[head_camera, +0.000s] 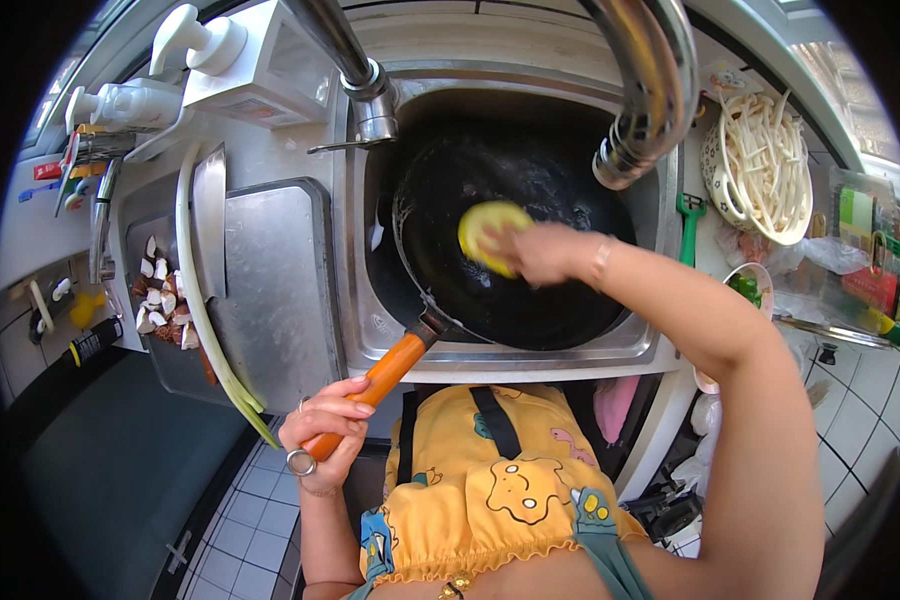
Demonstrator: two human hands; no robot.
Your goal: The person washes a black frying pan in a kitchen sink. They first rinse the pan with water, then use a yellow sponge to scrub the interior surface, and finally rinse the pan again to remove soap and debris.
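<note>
A large black wok (pixel 562 300) rests tilted in the stainless steel sink (pixel 367 345), its inside wet with some suds. My left hand (pixel 330 431) is wrapped around the wok's orange handle (pixel 390 375), which reaches out over the sink's front edge. Inside the wok my right hand (pixel 544 251), blurred, presses a round yellow sponge (pixel 487 221) against the black surface. The fingertips on the sponge are partly smeared by motion.
Overhead are the curved chrome faucet (pixel 645 97) and a second tap (pixel 371 97). To the left, a cutting board (pixel 277 262) bears a cleaver (pixel 211 217), a long scallion (pixel 195 285) and chopped mushrooms (pixel 166 300). A colander of enoki-like mushrooms (pixel 765 165) and a green peeler (pixel 690 221) lie right.
</note>
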